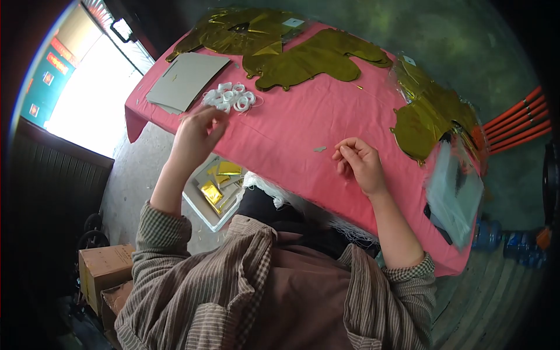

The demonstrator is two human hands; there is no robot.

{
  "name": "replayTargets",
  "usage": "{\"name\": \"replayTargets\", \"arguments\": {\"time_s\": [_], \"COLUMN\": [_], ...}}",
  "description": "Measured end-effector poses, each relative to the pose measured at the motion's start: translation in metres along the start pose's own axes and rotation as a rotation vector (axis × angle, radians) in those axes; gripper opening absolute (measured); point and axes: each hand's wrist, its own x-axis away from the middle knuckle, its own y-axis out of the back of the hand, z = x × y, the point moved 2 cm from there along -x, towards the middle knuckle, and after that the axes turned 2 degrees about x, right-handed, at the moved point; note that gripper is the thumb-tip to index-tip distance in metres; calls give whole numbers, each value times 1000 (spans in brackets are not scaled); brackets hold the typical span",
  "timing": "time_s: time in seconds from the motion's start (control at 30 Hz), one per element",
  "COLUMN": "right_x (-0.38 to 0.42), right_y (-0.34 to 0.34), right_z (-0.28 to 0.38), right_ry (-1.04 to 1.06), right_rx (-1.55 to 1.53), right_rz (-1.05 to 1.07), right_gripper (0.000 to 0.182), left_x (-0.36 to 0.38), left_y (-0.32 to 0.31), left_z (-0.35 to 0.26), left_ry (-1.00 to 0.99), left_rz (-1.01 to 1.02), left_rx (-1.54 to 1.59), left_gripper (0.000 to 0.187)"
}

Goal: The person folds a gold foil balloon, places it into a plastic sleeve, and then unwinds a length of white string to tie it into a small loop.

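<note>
My left hand hangs over the near left edge of the pink-covered table, its fingers curled, just below a pile of white rings; whether it holds anything is hidden. To the right, my right hand is above the cloth with thumb and fingertips pinched together; anything between them is too small to make out. A small greyish piece lies on the cloth left of my right hand. Behind the rings is a stack of grey card sheets.
Flat gold foil shapes lie along the far side, with another at the right. Clear plastic bags sit at the right end. A white bin with gold packets stands below the left edge, cardboard boxes farther left.
</note>
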Motion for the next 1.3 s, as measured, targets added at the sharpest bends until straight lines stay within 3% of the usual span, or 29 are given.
{"name": "replayTargets", "arguments": {"time_s": [0.03,0.1,0.13,0.2,0.3,0.37,0.5,0.57,0.7,0.77,1.1,1.2,1.27,1.3], "right_x": [0,0,-1,-1,-1,-1,1,1,-1,-1,1,2,3,4], "right_y": [0,1,1,0,2,2,1,0,1,2,0,-2,-5,-9], "right_z": [1,0,0,-1,-3,-3,-5,-6,-5,-6,-5,-4,-1,0], "right_ry": [11,14,23,31,39,35,48,60,66,57,54,51,46,36], "right_rx": [90,79,73,49,34,41,75,71,85,96,78,73,90,118], "right_rz": [-20,-10,-11,-20,-15,-4,-6,-7,-5,17,11,7,4,8], "right_gripper": [12,11,11,11,11,11,11,11,11,11,11,10,9,7], "left_x": [9,32,41,57,75,77,78,76,68,68,70,65,64,61], "left_y": [-1,-14,-25,-53,-102,-122,-146,-143,-132,-128,-99,-80,-76,-71], "left_z": [-1,1,0,-5,4,9,19,18,24,29,15,-7,-12,-17], "left_ry": [158,120,7,14,-36,-191,-400,-101,-40,37,-2,73,156,154], "left_rz": [175,538,688,819,654,344,378,524,463,530,513,559,423,419], "left_rx": [171,529,506,476,411,285,114,165,397,482,409,525,1004,1004], "left_gripper": [10,6,7,10,18,23,24,20,16,14,8,4,5,5]}}
